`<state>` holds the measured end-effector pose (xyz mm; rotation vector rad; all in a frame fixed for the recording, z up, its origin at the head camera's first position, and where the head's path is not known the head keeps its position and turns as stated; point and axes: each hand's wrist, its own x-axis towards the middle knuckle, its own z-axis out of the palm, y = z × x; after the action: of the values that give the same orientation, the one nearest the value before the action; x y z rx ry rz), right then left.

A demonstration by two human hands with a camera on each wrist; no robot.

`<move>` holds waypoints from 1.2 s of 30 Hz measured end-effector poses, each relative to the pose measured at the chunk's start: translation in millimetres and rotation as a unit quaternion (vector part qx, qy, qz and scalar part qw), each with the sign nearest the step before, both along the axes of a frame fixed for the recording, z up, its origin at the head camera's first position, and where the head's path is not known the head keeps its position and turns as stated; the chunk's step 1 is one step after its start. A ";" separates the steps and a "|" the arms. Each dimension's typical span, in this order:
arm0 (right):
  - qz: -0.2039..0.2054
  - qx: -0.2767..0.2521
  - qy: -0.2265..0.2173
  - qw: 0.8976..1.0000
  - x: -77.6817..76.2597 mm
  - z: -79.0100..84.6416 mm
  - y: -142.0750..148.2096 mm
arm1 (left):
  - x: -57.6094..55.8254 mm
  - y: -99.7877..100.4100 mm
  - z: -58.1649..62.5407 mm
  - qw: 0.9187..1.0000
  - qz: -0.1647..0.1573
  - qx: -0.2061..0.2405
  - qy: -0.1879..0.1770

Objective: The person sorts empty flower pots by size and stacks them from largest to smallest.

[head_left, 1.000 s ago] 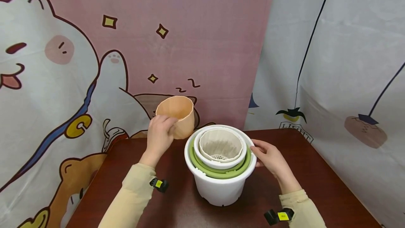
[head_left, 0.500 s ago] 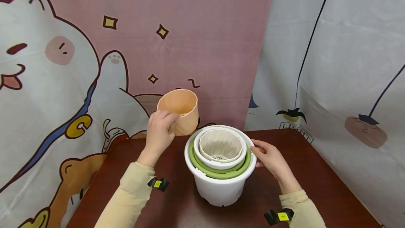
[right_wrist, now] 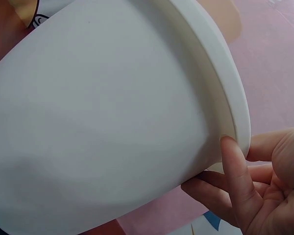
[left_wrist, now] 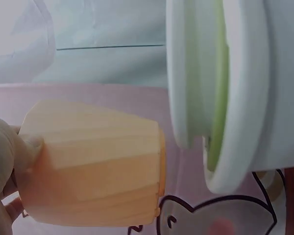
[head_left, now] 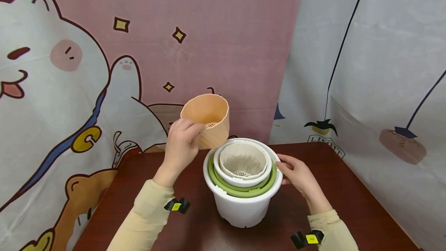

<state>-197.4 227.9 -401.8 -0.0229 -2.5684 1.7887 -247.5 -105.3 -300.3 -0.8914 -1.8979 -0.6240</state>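
Note:
My left hand [head_left: 182,144] pinches the near left rim of a peach flowerpot [head_left: 219,131], holding it in the air behind and to the left of a nested stack. In the left wrist view the peach pot [left_wrist: 95,166] has faceted sides, and its base points toward the stack. The stack's outermost piece is a large white flowerpot [head_left: 240,208], upright on the table. Inside it sit a green pot [head_left: 249,193], a smaller white pot [head_left: 245,182] and a cream pot [head_left: 242,156] with a perforated bottom. My right hand [head_left: 297,173] grips the large white pot's right rim [right_wrist: 237,98].
A dark reddish-brown table [head_left: 331,193] carries the stack. Behind it hangs a pink and white cloth [head_left: 237,49] with cartoon drawings, close to the table's far edge. A pale cloth [head_left: 393,69] runs along the right side.
The left hand has lifted the peach flowerpot and brought it right, toward the stack, tilting it somewhat. My right hand stays on the large white pot's rim; the stack has not moved.

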 end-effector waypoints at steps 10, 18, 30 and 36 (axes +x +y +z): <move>0.001 0.000 0.003 1.000 0.0 0.1 -0.1 | 12.8 13.0 12.2 0.999 -0.038 -0.017 0.003; 0.001 -0.001 0.005 1.000 0.3 1.2 -0.4 | 21.9 23.1 15.0 0.997 -0.075 -0.031 0.001; -0.002 0.008 0.002 1.000 -0.5 0.8 -0.5 | 31.8 33.2 22.1 0.992 -0.117 -0.052 -0.008; -0.004 0.005 -0.002 1.000 -0.3 0.5 -0.8 | 35.1 36.8 24.9 0.989 -0.135 -0.064 -0.016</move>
<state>-197.7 227.2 -401.3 -0.0356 -2.5756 1.7761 -212.3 -68.5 -275.5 -1.2416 -1.8788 -0.6851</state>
